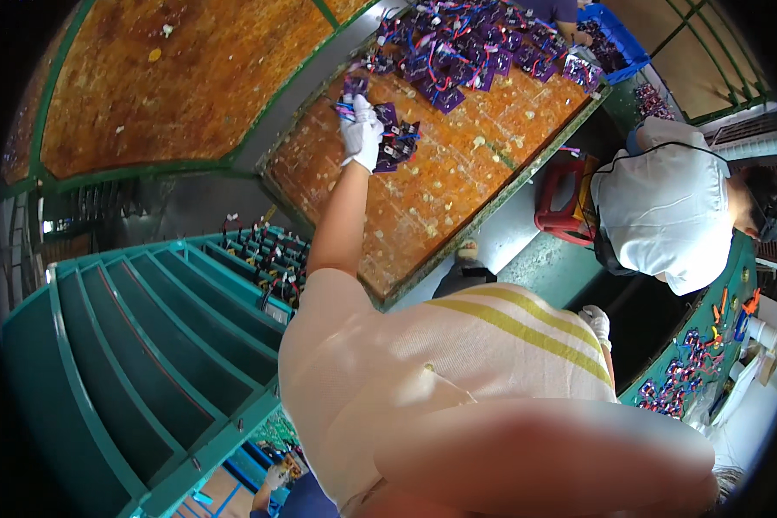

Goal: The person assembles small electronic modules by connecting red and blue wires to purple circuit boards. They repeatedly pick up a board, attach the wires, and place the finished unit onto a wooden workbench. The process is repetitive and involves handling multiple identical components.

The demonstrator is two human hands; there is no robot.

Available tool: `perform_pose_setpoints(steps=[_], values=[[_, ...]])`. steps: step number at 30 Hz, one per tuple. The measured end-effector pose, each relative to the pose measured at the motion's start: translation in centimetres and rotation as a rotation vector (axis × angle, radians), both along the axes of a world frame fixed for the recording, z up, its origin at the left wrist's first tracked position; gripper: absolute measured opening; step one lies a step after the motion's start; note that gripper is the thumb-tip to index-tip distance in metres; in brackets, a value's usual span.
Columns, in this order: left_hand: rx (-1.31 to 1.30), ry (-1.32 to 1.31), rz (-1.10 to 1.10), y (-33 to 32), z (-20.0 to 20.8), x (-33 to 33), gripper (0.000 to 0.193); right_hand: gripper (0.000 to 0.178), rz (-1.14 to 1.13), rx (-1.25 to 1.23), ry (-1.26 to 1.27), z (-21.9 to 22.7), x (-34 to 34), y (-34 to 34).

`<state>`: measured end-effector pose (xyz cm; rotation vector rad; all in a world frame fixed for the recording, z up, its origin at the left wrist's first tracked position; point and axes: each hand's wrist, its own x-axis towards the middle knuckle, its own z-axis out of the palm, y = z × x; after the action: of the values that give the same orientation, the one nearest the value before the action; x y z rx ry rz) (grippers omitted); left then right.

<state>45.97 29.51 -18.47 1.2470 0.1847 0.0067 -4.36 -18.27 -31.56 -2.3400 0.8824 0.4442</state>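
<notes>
My left hand [362, 136], in a white glove, reaches over the left part of a worn brown wooden table [483, 177]. Its fingers are closed on a purple circuit board [354, 85] with coloured wires. Right beside that hand lie several more purple circuit boards [398, 142] with black parts. A large heap of wired purple boards [457, 43] covers the far end of the tabletop. Down by my right side is my right hand [596, 324], also gloved. It is away from the table, and its fingers are too small and partly hidden to read.
A teal slotted rack [147, 345] stands left, near an upright brown board [173, 78]. Rightward are a red stool [561, 203], a seated person in white [669, 198] and a green bench [656, 367]. Another person's hand [581, 34] is near a blue crate [634, 53].
</notes>
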Motion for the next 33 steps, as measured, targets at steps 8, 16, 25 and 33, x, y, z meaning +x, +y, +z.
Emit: perform_pose_setpoints(steps=[8, 16, 25, 33], values=[[0.200, -0.036, 0.108, 1.4, -1.9, -10.3, 0.072, 0.024, 0.488, -0.107, -0.202, 3.5, 11.3, 4.1], [0.049, -0.041, 0.044, 6.5, -3.2, -17.2, 0.082, 0.022, 0.659, 0.185, -0.595, 10.1, 24.0, 16.4], [-0.711, -0.279, 0.080, 7.6, 1.1, -26.0, 0.058, 0.077, 0.244, 1.516, 0.314, 16.2, 27.3, 33.2], [-0.806, -0.347, -0.076, 7.3, 7.8, -33.8, 0.048, 0.089, 0.341, 2.129, 1.273, 15.9, 25.7, 38.5]])
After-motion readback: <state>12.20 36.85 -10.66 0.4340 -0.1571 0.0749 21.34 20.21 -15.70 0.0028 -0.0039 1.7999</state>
